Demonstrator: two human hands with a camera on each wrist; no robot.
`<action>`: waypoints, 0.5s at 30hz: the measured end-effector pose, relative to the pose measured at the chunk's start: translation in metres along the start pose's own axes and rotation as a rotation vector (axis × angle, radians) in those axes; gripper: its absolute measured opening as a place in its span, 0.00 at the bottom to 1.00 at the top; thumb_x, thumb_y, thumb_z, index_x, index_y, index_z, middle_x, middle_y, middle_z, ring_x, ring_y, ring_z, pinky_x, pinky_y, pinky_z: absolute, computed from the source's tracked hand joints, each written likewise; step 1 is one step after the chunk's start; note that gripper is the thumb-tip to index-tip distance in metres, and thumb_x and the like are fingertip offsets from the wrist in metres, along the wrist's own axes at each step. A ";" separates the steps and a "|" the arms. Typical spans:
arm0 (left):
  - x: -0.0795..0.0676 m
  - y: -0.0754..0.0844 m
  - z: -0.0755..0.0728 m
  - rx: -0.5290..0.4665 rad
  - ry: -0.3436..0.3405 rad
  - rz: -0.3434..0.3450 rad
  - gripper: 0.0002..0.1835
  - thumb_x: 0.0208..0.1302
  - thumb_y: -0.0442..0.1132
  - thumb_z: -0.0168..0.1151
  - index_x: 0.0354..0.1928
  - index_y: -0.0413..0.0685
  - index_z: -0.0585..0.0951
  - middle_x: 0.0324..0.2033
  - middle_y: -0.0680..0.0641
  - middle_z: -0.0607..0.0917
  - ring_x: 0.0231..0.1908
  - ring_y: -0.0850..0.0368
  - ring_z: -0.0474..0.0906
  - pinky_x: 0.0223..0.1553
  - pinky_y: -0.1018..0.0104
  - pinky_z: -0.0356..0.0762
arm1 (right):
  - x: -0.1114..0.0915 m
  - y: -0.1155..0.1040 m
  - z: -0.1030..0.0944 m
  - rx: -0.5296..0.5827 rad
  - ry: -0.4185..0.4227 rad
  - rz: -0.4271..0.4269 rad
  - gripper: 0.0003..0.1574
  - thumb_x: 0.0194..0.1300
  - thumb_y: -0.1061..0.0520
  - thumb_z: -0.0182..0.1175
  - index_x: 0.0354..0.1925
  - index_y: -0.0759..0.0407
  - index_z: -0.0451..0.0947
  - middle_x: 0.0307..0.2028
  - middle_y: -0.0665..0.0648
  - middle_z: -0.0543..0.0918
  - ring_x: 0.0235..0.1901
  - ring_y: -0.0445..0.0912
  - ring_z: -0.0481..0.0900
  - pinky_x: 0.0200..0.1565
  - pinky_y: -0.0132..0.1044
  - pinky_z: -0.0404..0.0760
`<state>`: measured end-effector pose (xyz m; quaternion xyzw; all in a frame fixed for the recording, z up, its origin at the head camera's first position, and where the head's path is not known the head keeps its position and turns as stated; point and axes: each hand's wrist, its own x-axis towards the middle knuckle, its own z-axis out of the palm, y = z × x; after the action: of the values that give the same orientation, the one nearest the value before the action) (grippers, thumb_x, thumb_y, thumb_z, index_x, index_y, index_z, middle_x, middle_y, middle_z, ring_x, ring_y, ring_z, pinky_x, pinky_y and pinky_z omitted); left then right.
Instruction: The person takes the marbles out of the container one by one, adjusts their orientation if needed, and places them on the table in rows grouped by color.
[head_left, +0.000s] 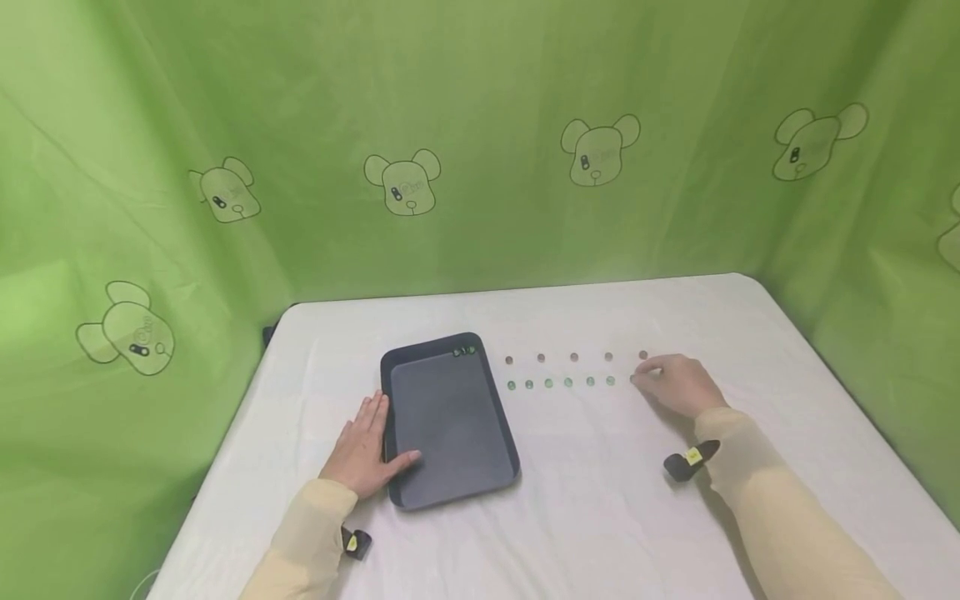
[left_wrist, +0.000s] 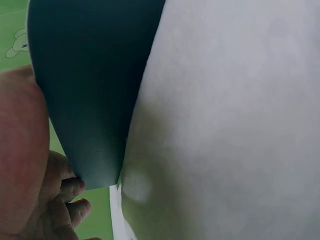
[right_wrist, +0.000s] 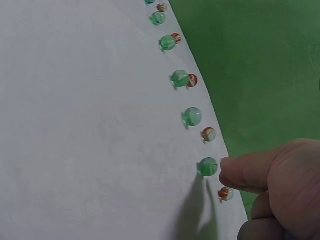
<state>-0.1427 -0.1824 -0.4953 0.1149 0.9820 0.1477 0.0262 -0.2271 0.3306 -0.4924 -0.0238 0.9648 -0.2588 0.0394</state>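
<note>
My left hand (head_left: 362, 452) holds the left side of a dark baking tray (head_left: 450, 492), thumb over the rim and fingers along the outer wall. In the left wrist view the tray wall (left_wrist: 90, 100) stands beside the palm. A few green marbles sit in the tray's far right corner. My right hand (head_left: 681, 385) is at the right end of a row of green marbles. In the right wrist view, its thumb and forefinger tips (right_wrist: 240, 172) are close together beside the nearest green marble (right_wrist: 207, 166), with a thin gap showing between.
Behind the green row runs a row of several reddish marbles (head_left: 574, 357). Both rows lie on a white cloth-covered table (head_left: 600, 508), to the right of the tray. Green curtains (head_left: 495, 242) with bear-face prints hang around the table.
</note>
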 end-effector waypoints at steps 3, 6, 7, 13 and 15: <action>0.000 0.000 -0.001 -0.008 0.000 -0.001 0.59 0.56 0.72 0.56 0.74 0.36 0.48 0.74 0.38 0.49 0.73 0.43 0.43 0.69 0.42 0.49 | 0.000 -0.001 -0.006 0.008 0.043 0.003 0.27 0.71 0.43 0.52 0.54 0.60 0.80 0.54 0.66 0.79 0.55 0.67 0.73 0.59 0.63 0.65; 0.000 0.001 -0.001 -0.010 -0.001 -0.001 0.59 0.56 0.72 0.56 0.74 0.36 0.48 0.74 0.39 0.49 0.73 0.43 0.43 0.70 0.42 0.49 | 0.000 -0.005 -0.013 0.023 0.077 0.010 0.28 0.72 0.41 0.50 0.55 0.59 0.79 0.45 0.67 0.83 0.44 0.61 0.78 0.52 0.61 0.71; 0.000 0.000 -0.001 -0.010 -0.002 -0.002 0.59 0.56 0.72 0.56 0.74 0.36 0.48 0.74 0.39 0.49 0.73 0.43 0.43 0.70 0.42 0.49 | 0.000 -0.008 -0.015 0.031 0.086 0.011 0.27 0.72 0.42 0.50 0.54 0.59 0.79 0.43 0.66 0.83 0.42 0.59 0.78 0.51 0.60 0.72; 0.001 -0.001 -0.001 -0.009 -0.012 -0.006 0.59 0.57 0.73 0.54 0.75 0.37 0.46 0.74 0.40 0.47 0.74 0.44 0.41 0.70 0.42 0.48 | 0.002 -0.030 -0.025 0.049 0.097 -0.012 0.25 0.72 0.44 0.51 0.54 0.60 0.79 0.49 0.69 0.81 0.48 0.62 0.78 0.53 0.61 0.72; 0.001 -0.001 -0.001 -0.014 -0.011 -0.004 0.59 0.57 0.73 0.54 0.75 0.37 0.46 0.74 0.39 0.47 0.73 0.44 0.41 0.70 0.42 0.48 | 0.004 -0.039 -0.026 0.053 0.099 -0.020 0.24 0.72 0.45 0.51 0.53 0.60 0.79 0.50 0.68 0.81 0.47 0.62 0.78 0.52 0.60 0.72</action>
<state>-0.1438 -0.1834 -0.4941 0.1136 0.9810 0.1541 0.0328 -0.2327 0.3092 -0.4503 -0.0197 0.9581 -0.2855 -0.0103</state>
